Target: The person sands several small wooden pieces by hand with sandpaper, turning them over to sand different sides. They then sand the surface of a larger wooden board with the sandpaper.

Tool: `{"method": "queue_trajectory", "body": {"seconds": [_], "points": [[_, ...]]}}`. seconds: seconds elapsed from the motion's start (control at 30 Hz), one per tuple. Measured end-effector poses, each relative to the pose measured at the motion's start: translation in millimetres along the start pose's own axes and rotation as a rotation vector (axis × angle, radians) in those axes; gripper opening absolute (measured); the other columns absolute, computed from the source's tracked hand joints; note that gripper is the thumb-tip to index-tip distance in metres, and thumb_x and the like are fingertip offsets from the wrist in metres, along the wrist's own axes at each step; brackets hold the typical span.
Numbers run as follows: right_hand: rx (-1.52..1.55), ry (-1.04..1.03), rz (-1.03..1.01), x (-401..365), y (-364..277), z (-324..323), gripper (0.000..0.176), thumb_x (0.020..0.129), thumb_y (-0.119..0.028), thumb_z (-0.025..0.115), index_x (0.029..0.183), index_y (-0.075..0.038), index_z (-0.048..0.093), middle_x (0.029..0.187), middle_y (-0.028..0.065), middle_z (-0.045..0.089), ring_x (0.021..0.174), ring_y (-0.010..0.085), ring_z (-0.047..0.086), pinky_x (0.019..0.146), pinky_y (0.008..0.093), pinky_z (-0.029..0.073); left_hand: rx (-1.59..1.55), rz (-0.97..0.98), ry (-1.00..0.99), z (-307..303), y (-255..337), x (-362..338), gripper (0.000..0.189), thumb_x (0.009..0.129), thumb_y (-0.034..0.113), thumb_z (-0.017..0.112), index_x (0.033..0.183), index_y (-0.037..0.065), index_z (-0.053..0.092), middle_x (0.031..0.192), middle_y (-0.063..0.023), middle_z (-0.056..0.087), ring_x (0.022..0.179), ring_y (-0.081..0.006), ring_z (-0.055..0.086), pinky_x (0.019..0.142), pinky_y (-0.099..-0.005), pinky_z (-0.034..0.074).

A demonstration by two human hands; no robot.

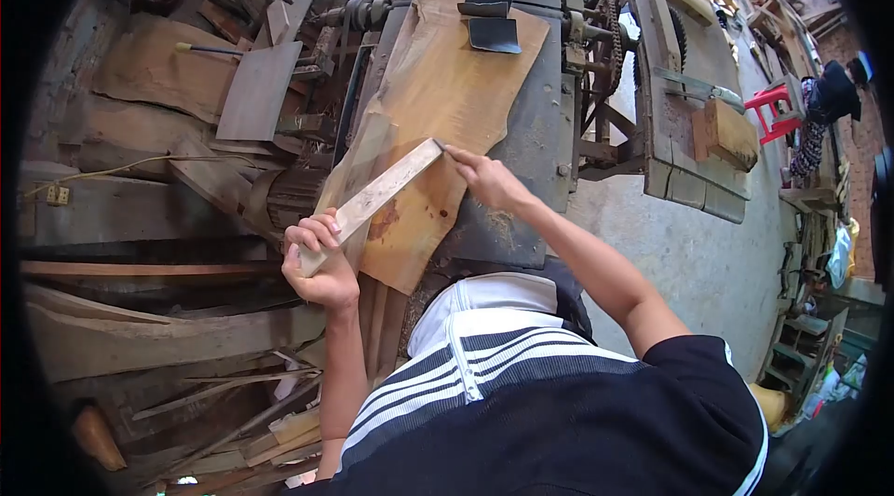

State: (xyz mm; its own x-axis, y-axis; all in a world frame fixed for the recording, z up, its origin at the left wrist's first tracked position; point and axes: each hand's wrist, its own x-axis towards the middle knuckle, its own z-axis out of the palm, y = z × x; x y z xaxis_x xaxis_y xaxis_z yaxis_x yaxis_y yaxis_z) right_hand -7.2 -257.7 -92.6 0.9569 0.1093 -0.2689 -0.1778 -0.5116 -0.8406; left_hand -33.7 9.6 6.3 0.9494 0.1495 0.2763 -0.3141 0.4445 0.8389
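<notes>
A pale wooden strip [386, 190] is held slantwise above a broad brown board [456, 95] with wavy edges. My left hand [319, 258] wraps its fingers round the strip's lower end. At the upper end, my right hand [489, 181] has its fingers closed, with the fingertips on a small dark piece against the strip's tip; what that piece is I cannot make out. Two dark folded sheets [494, 35] lie on the far part of the board. Beneath the board is a grey machine bed [540, 114].
On the left, wood planks [168, 67] and a motor [293, 196] crowd the space. To the right stands another machine table [684, 137] with a wooden block [731, 135]. A red stool [773, 114] and a seated person [824, 100] are farther right.
</notes>
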Motion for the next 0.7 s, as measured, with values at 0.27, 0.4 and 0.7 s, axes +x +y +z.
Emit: {"method": "queue_trajectory", "body": {"seconds": [0.27,0.4,0.7], "points": [[0.012,-0.051,0.099,5.0,-9.4,-6.2,0.048,0.102,-0.034,0.041,0.149,-0.026,0.047,0.124,0.0281,0.063,0.115,0.0463,0.060,0.101,0.0478,0.048,0.000,-0.007,0.004,0.5,-1.7,-0.3,0.024,0.090,0.030,0.038,0.077,0.011,0.038,0.070,-0.0084,0.045,0.082,-0.0248,0.050,0.103,-0.0478,0.039],[0.007,-0.079,-0.010,-17.3,-35.5,-8.0,0.047,0.103,-0.032,0.043,0.149,-0.020,0.047,0.134,0.0238,0.060,0.126,0.0404,0.057,0.105,0.0434,0.045,0.021,0.001,-0.015,-0.3,0.1,1.1,0.024,0.090,0.030,0.036,0.077,0.011,0.038,0.071,-0.0085,0.045,0.083,-0.0250,0.050,0.104,-0.0478,0.039],[-0.057,0.002,-0.144,-9.8,-27.6,3.5,0.045,0.103,-0.034,0.043,0.145,-0.025,0.053,0.115,0.0265,0.068,0.107,0.0423,0.066,0.094,0.0473,0.052,0.002,-0.005,-0.002,0.7,0.2,0.2,0.022,0.089,0.029,0.035,0.077,0.011,0.038,0.071,-0.0082,0.045,0.083,-0.0250,0.050,0.103,-0.0482,0.040]]}}
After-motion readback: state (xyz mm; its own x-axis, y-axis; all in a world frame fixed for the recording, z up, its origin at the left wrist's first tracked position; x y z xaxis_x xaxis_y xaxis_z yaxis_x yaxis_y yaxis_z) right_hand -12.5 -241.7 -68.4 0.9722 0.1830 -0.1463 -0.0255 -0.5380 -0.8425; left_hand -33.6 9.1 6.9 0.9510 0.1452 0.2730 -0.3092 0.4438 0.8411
